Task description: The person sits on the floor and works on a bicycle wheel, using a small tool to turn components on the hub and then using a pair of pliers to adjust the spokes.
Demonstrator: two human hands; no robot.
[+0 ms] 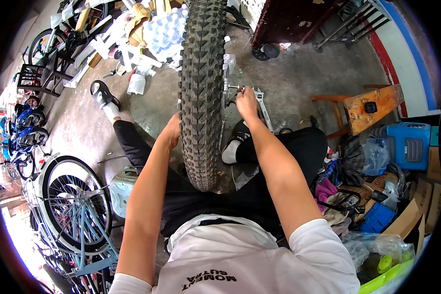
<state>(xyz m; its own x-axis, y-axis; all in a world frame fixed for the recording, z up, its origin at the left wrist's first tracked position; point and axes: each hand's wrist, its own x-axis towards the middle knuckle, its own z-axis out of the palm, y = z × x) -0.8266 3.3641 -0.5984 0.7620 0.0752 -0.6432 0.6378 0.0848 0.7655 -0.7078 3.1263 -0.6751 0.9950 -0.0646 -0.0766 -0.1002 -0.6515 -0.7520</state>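
Note:
A bicycle wheel with a knobby black tire [201, 93] stands upright between my legs, seen from above. At its left side is my left hand [171, 130], its fingers hidden behind the tire. My right hand [246, 103] is closed at the end of the silver axle [233, 87], to the right of the tire. Its fingertips pinch something too small to make out there. Just right of this hand, beside my wrist, is a silver wrench [264, 109]; whether it touches the hand is unclear.
A wooden stool [372, 109] stands on the concrete floor to the right, before a blue plastic case [407, 146] and piled boxes and bags. Bubble wrap [165, 34] and scraps lie ahead. At the left are a bicycle wheel [76, 203], a pale container [124, 191] and several parked bikes.

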